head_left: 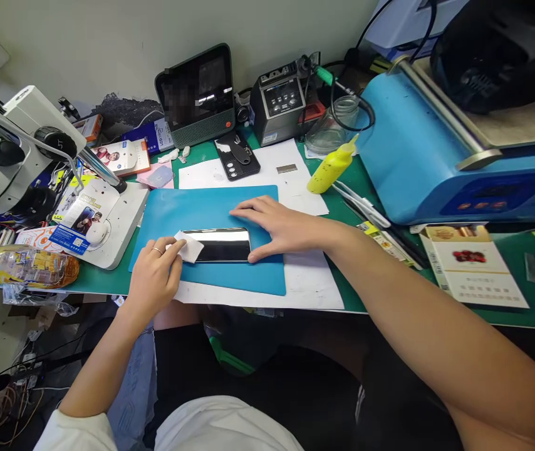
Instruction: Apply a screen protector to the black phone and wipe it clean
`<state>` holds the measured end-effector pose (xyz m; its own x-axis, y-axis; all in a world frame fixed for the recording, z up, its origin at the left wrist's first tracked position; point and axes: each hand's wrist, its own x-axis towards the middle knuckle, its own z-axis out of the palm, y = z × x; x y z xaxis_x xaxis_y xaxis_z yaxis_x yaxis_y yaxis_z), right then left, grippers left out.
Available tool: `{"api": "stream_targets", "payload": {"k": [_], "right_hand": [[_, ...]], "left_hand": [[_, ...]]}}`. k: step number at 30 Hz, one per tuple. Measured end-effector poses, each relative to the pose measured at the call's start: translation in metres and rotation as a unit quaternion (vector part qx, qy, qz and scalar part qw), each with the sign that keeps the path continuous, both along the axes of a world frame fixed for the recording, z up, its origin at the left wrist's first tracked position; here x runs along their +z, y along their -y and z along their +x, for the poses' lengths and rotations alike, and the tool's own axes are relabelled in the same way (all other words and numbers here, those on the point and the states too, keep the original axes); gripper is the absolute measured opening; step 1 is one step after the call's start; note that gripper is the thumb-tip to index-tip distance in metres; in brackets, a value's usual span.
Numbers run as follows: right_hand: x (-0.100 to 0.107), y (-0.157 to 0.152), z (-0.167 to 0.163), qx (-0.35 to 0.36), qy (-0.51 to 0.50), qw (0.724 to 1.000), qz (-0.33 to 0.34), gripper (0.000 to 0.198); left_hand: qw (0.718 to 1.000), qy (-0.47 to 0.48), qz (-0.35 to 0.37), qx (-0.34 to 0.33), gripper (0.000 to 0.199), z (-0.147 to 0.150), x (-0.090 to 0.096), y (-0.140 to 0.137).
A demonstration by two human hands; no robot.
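Observation:
A smartphone [225, 245] with a dark glossy screen lies flat, screen up, on a blue mat [211, 207]. My left hand [157, 269] pinches a small white wipe [191, 248] and presses it against the phone's left end. A ring shows on one finger of that hand. At the phone's right end, my right hand [277, 225] has its thumb against the lower corner. Its fingers stretch out above the phone's far edge, apart from the thumb, and nothing is in its grasp.
Behind the mat lie a black phone back [238, 156] and a yellow bottle [332, 169]. A microscope stand [117, 232] is at left, near a drink bottle [27, 266]. Tweezers [361, 203], a blue machine [418, 150] and a cigarette box [474, 266] are at right.

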<state>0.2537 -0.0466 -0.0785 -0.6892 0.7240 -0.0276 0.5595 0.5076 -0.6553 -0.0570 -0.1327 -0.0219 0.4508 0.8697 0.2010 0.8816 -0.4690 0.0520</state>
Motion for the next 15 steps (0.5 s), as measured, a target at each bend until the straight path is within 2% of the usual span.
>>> {"api": "stream_targets", "payload": {"k": [7,15], "right_hand": [[0.002,-0.001,-0.001,0.004,-0.003,1.000,0.015,0.108],[0.000,0.000,-0.001,-0.002,0.009,1.000,0.014,0.113]], "left_hand": [[0.992,-0.005,-0.032,-0.124,0.038,-0.011,-0.014,-0.005],[0.997,-0.041,-0.010,-0.065,0.047,0.015,-0.024,0.012]]}}
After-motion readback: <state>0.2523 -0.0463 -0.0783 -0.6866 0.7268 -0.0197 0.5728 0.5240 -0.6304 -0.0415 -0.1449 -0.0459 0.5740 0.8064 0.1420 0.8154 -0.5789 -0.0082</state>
